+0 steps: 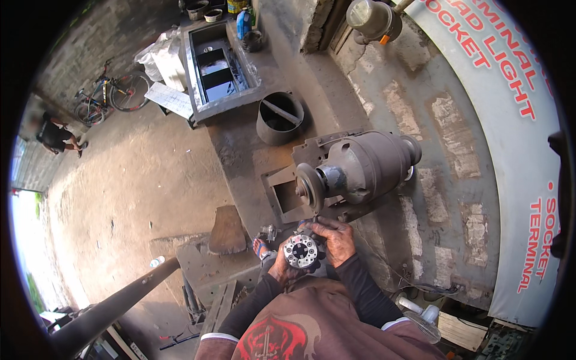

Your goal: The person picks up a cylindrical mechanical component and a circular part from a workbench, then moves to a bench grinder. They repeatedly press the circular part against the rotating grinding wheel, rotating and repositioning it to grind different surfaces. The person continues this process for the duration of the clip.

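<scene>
A round, silvery metal machine part (300,251) with a dark centre and several holes around its face is held in front of my body. My left hand (279,264) is closed around its left and lower side. At its upper right, my right hand (338,241) has bent fingers and thumb pressed against the part's darker edge. Just beyond my hands stands a dusty bench grinder (373,167), with a wheel (309,187) on its near left end. The undersides of both hands and the part's far side are hidden.
A dark bucket (279,120) stands beyond the grinder, beside a rectangular tank (257,96) of dark liquid. A long pipe (123,303) crosses the lower left. Far left are a bicycle (111,93) and another person (55,135). A printed banner (510,150) hangs right.
</scene>
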A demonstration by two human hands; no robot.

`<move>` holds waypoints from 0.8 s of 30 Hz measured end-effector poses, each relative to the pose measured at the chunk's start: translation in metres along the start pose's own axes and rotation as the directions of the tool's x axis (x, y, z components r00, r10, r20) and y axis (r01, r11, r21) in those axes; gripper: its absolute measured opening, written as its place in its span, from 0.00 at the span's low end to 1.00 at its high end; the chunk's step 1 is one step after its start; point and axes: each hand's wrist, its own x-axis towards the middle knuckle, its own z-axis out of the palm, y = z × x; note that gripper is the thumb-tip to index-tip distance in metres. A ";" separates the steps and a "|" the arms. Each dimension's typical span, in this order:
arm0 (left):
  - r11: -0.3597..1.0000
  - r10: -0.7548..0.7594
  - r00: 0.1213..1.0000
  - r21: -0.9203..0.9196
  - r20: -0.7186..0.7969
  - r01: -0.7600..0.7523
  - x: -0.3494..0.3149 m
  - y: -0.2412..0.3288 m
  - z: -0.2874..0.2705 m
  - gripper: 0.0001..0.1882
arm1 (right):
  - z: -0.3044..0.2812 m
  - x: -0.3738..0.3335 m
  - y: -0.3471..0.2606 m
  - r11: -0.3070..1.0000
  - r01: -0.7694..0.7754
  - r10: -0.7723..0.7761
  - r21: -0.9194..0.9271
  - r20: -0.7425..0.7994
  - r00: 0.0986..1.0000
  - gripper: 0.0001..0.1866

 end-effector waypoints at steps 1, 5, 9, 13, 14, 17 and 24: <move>1.000 0.013 1.000 -0.018 0.001 -0.013 -0.001 -0.001 0.003 0.31 | 0.004 -0.001 0.000 1.000 0.016 -0.016 0.006 -0.037 0.999 0.11; 0.989 0.024 1.000 -0.146 0.001 -0.023 0.000 0.000 0.015 0.31 | 0.014 -0.003 -0.005 0.997 0.065 -0.067 -0.027 -0.079 0.995 0.12; 0.984 0.036 0.999 -0.174 -0.014 -0.038 -0.002 0.002 0.023 0.29 | 0.022 -0.003 -0.008 0.993 0.079 -0.091 -0.090 -0.128 0.988 0.10; 0.986 0.036 0.999 -0.160 0.009 -0.034 -0.007 0.004 0.029 0.27 | 0.027 -0.003 -0.006 0.994 0.094 -0.100 -0.051 -0.149 0.984 0.08; 0.985 0.020 1.000 -0.171 0.004 -0.019 -0.007 0.005 0.031 0.27 | 0.028 -0.003 -0.005 0.995 0.095 -0.098 -0.025 -0.149 0.984 0.07; 0.985 0.051 0.999 -0.165 -0.005 -0.051 -0.008 0.007 0.033 0.26 | 0.029 -0.003 -0.005 0.996 0.084 -0.082 0.004 -0.154 0.985 0.07; 0.995 0.018 1.000 -0.102 -0.011 -0.019 0.002 0.010 0.021 0.23 | 0.027 -0.005 -0.005 0.992 0.077 -0.058 0.100 -0.181 0.982 0.09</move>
